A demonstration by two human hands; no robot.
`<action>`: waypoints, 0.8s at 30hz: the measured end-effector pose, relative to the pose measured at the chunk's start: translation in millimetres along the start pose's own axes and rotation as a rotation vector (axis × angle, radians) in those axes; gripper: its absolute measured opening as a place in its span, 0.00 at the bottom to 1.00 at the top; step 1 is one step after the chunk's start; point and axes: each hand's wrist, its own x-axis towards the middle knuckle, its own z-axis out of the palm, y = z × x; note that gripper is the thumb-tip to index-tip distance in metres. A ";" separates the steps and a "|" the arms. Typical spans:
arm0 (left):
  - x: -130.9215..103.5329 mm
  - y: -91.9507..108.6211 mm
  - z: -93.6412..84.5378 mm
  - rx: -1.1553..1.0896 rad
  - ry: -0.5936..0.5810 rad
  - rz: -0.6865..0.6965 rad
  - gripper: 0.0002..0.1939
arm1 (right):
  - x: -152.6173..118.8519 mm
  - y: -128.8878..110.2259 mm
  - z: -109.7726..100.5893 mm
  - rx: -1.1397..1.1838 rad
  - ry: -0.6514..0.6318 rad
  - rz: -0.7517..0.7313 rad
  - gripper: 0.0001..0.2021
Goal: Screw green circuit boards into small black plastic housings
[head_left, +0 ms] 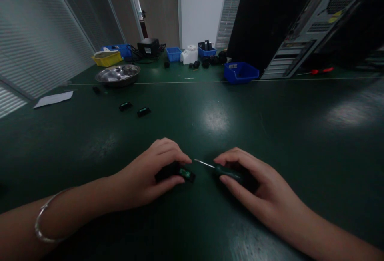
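Near the front middle of the green table (192, 221), my left hand (159, 169) is curled around a small black part (187, 173) with green on its top. Thumb and fingers lie along its two sides, and its right end sticks out. To the right, my right hand (255, 181) holds a screwdriver (229, 173) by its dark green handle. The metal shaft points left, its tip a little above and right of the black part, apart from it. Two similar black parts, one (144, 111) beside the other (125, 106), lie farther back on the left.
A metal bowl (118, 75) and a white paper (54, 99) are at the back left. Blue bins, one (241, 73) right of centre, a yellow bin (107, 58) and a white device (189, 55) line the back. Red-handled pliers or a similar tool (321, 71) lie far right.
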 end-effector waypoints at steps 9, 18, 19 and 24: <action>2.3 1.2 -1.7 0.019 -0.014 -0.056 0.07 | -1.5 -0.5 -1.3 -0.051 -0.099 -0.011 0.09; 2.2 -0.8 -2.3 0.006 0.000 -0.046 0.07 | -0.8 -3.1 -1.3 -0.055 -0.113 -0.012 0.08; 2.0 -0.8 -2.5 0.005 -0.001 -0.042 0.07 | -0.9 -3.1 -1.4 -0.055 -0.116 -0.011 0.08; 1.9 0.7 -3.2 0.002 -0.009 -0.024 0.07 | -1.4 -3.3 -1.5 -0.058 -0.126 -0.013 0.09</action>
